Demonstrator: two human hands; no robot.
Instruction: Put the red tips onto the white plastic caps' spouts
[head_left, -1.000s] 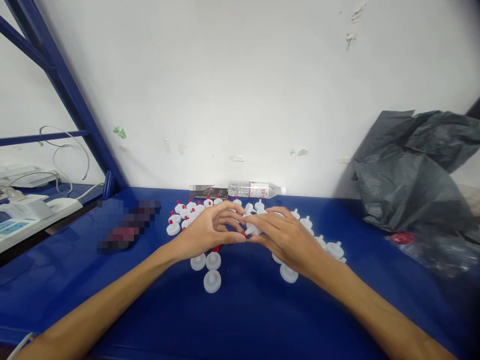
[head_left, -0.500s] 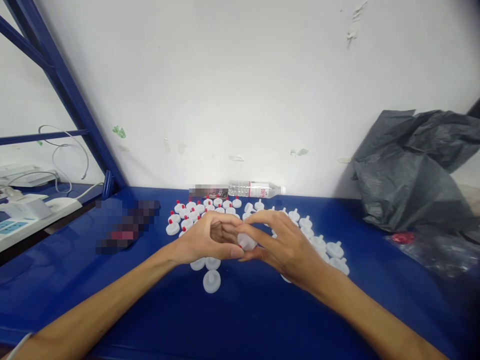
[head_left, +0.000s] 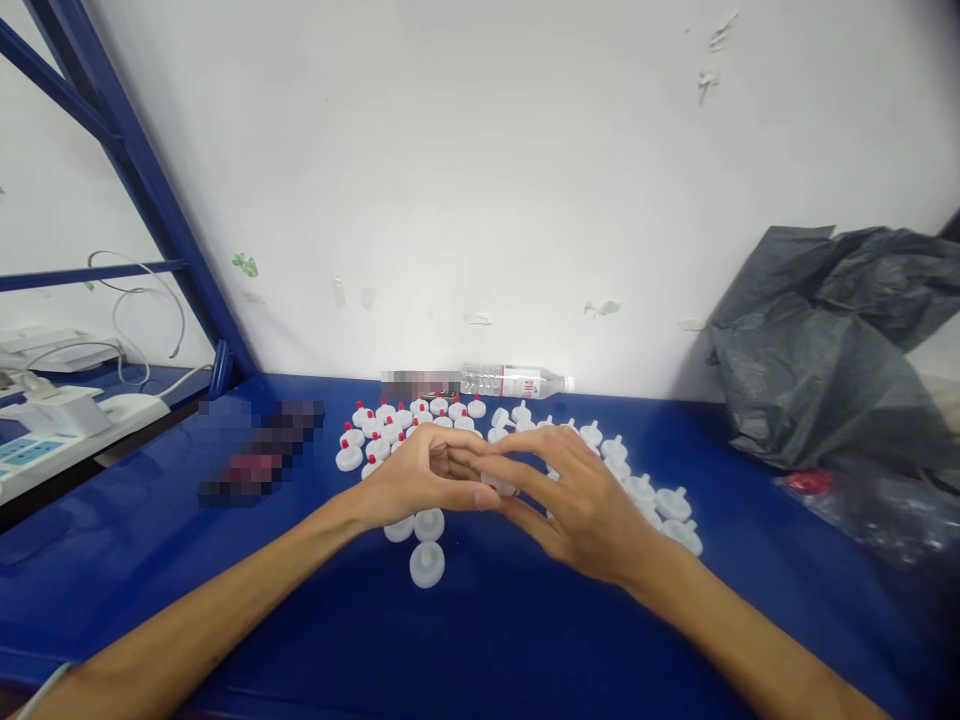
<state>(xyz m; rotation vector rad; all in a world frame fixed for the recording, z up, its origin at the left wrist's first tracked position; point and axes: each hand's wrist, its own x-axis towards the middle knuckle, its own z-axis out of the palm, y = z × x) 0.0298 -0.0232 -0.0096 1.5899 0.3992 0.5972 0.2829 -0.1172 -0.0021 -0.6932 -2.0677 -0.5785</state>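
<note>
Between my hands is a white plastic nozzle cap (head_left: 504, 485), mostly hidden by fingers. My right hand (head_left: 581, 500) is closed around it, fingertips on its rim. My left hand (head_left: 420, 478) meets it from the other side, thumb pressed by a tiny red tip cap (head_left: 492, 488) at the nozzle. Beyond my left hand stand several white nozzle caps with red tips (head_left: 349, 456). Past my right hand are several nozzle caps without red tips (head_left: 673, 502). In front of my left wrist lies another plain nozzle cap (head_left: 427, 565).
A clear plastic bottle (head_left: 517, 380) lies against the wall. At the right are a grey plastic bag (head_left: 817, 350) and a clear bag with red bits (head_left: 810, 482). On the left stand a blue metal frame (head_left: 161, 190) and a white power strip (head_left: 82, 430). The blue tabletop (head_left: 480, 640) spans the foreground.
My hands have drawn closer together around the nozzle cap, so less of it shows now. The left thumb has shifted slightly right. The whole view has moved a little.
</note>
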